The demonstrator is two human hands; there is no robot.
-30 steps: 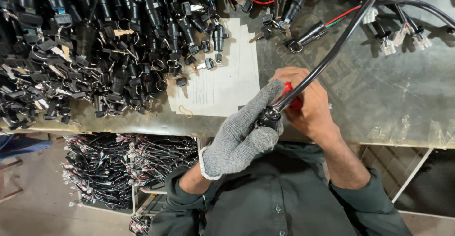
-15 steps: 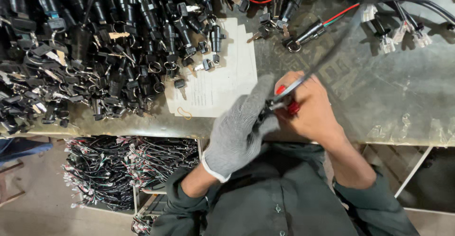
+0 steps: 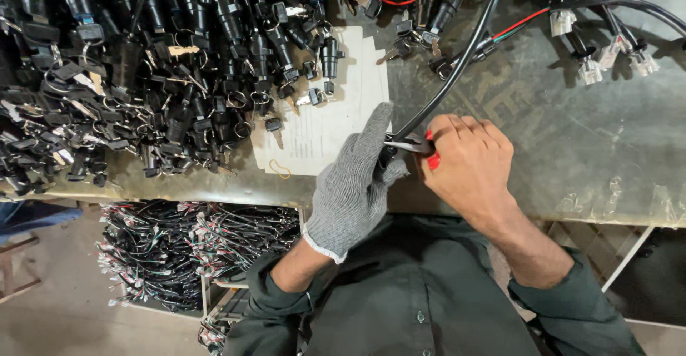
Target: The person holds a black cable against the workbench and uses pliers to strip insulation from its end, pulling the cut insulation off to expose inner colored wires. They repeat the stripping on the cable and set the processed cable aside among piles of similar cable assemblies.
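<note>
- Two hands meet at the near edge of the metal table (image 3: 572, 149), just above the person's dark green shirt (image 3: 414, 292).
- The left hand (image 3: 354, 184), in a grey knit glove, is closed around the end of a black cable (image 3: 457, 63).
- The bare right hand (image 3: 468, 159) grips red-handled pliers (image 3: 418, 145), whose metal tip touches the cable end right beside the gloved fingers.
- The cable runs from the hands up and away across the table.
- A white paper sheet (image 3: 336, 120) lies just left of the glove.
- Farther left, a heap of black key switches (image 3: 143, 70) covers the table.
- White connectors (image 3: 607, 56) lie at the far right.
</note>
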